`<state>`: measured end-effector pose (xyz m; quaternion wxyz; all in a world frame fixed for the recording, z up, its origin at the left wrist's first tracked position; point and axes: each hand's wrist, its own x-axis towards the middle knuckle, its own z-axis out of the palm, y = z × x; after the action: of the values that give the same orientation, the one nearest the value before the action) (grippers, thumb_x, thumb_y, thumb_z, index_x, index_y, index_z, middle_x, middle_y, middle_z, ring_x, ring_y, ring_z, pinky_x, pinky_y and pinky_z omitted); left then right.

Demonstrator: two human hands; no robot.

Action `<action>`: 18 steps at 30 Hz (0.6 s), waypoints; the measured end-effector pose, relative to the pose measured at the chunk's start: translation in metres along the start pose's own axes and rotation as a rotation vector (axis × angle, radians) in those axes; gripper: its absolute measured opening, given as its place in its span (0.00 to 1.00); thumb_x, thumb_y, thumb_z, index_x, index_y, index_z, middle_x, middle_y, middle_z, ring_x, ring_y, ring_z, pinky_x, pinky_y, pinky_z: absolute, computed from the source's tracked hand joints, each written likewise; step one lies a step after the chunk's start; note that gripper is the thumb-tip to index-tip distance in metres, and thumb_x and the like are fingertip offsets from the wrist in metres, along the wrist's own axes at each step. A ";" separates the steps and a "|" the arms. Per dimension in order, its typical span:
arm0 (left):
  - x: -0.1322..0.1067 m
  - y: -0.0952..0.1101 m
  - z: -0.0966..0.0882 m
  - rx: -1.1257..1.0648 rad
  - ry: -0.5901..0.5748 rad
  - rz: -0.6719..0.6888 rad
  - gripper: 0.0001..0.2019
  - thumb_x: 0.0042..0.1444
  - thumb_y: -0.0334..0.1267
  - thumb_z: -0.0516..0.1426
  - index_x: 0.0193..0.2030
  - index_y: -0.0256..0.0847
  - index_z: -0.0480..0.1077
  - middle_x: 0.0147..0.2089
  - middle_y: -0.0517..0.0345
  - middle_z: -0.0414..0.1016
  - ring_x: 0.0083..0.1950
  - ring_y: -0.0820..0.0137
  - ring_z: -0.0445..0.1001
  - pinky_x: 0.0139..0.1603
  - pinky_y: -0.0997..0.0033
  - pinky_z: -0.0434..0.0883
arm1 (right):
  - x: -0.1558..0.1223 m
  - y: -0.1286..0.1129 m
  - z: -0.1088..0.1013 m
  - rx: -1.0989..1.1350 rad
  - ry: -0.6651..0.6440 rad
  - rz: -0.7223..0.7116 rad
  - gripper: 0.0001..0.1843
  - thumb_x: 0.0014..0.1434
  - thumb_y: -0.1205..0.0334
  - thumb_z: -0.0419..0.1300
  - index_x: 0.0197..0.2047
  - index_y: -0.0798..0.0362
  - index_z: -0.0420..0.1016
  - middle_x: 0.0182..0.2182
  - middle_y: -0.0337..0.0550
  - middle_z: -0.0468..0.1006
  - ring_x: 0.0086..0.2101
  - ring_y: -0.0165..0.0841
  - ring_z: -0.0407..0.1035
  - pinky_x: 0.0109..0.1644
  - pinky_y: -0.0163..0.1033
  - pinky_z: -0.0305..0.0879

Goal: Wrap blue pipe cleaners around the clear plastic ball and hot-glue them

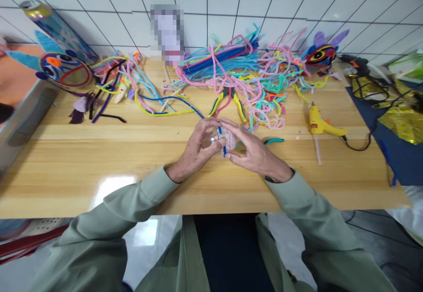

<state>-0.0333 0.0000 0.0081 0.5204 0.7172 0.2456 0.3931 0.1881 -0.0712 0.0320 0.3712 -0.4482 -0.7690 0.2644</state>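
Observation:
Between both hands, just above the table, is a clear rounded object point(231, 139) with pale pink, bumpy material showing on its right side. A blue strip point(224, 150), which looks like pipe cleaner, runs across its middle. My left hand point(202, 144) grips it from the left, thumb pressed near the strip. From the right, my right hand point(256, 153) closes its fingers over the top and its thumb at the lower edge. The palms hide part of the object. Teal-handled pliers point(274, 141) lie partly behind my right hand. Beyond the hands are yellow-and-green-handled pliers point(238, 106).
Bundled pipe cleaners point(224, 58) and a loose tangle line the tiled wall. A yellow glue gun point(319, 123) rests at right, its cord trailing over a dark blue mat point(380, 138). Decorated fish-like crafts point(66, 74) and a tall can point(59, 32) stand at left, near a grey-sided box point(26, 120).

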 end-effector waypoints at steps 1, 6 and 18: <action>0.000 0.000 0.000 -0.002 -0.002 -0.008 0.19 0.71 0.50 0.65 0.64 0.51 0.70 0.71 0.47 0.70 0.76 0.56 0.70 0.74 0.51 0.74 | 0.000 0.001 0.002 -0.007 0.010 -0.008 0.52 0.64 0.69 0.69 0.85 0.38 0.56 0.81 0.48 0.64 0.80 0.48 0.59 0.84 0.63 0.59; -0.001 -0.002 0.000 -0.013 0.004 -0.009 0.19 0.72 0.48 0.65 0.64 0.51 0.69 0.72 0.48 0.69 0.76 0.57 0.69 0.74 0.52 0.73 | -0.002 0.002 0.008 -0.043 0.024 -0.020 0.53 0.64 0.71 0.67 0.85 0.37 0.53 0.82 0.48 0.62 0.80 0.47 0.58 0.84 0.64 0.59; 0.000 0.002 0.001 -0.006 -0.010 -0.005 0.20 0.72 0.54 0.64 0.64 0.51 0.69 0.71 0.47 0.69 0.76 0.56 0.70 0.75 0.48 0.74 | -0.001 -0.004 0.008 -0.033 0.043 -0.015 0.50 0.64 0.71 0.67 0.84 0.40 0.56 0.81 0.53 0.65 0.79 0.48 0.59 0.83 0.65 0.60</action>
<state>-0.0329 -0.0008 0.0097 0.5247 0.7170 0.2436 0.3890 0.1801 -0.0747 0.0295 0.3822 -0.4542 -0.7684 0.2393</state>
